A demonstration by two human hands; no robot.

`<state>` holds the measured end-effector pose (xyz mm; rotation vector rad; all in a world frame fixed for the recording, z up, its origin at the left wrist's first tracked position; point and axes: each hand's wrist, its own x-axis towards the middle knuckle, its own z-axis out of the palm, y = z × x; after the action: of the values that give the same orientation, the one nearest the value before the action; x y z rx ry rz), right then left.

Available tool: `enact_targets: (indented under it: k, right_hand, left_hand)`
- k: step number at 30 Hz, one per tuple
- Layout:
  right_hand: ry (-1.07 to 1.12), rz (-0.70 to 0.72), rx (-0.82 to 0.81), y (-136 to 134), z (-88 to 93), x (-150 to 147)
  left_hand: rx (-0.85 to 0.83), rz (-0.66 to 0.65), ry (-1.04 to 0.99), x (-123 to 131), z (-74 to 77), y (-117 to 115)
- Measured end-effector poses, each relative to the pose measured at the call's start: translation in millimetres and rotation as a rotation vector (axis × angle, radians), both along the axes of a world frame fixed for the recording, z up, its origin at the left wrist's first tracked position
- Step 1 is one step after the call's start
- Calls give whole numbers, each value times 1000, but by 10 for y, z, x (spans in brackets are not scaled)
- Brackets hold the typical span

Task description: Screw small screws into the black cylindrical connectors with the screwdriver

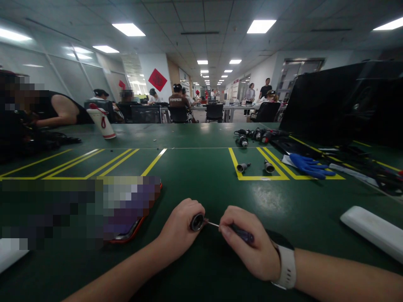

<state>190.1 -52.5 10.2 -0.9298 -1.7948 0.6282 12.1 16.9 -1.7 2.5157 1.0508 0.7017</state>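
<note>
My left hand (181,228) is closed around a small round metal fitting (197,222), its hollow, dark open end facing me. In my right hand (250,247) is a screwdriver (244,235) with a dark purplish handle. Its thin shaft points left and reaches the side of the fitting, where my fingers partly hide the contact. Both hands are just above the green tabletop (201,165). Farther off, two similar metal fittings lie inside a yellow-taped box, one fitting (243,167) on the left and another fitting (268,166) on the right.
A red-edged phone (134,212), partly blurred, lies left of my hands. Blue gloves (310,165), black cabled parts (248,136) and a white bar (373,230) are on the right. A paper cup (102,121) stands far left, near a seated person (59,107).
</note>
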Motion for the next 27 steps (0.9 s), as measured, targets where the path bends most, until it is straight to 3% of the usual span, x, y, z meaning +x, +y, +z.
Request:
enact_targets:
  k: [3,9,12,17,20,27]
  right_hand:
    - [76,19,-136,33,-14,16]
    - [448,116,-425,194,-129,53]
    - [437,112,-422,192,-125,41]
    - [170,-8,-253,64,-41,6]
    - [107,5,-222,43,-24,0]
    - [444,98,-487,214,-84,40]
  left_hand:
    - [10,-29,5,-16,-21,-1]
    - [-82,-15,-60,-7,28,-1]
    - [-117,2,-74,6,48,1]
    - [-55,52,-11,4,8,9]
    - [-8,52,29,-1,-11,2]
    - [-56,38,0,0,42,-17]
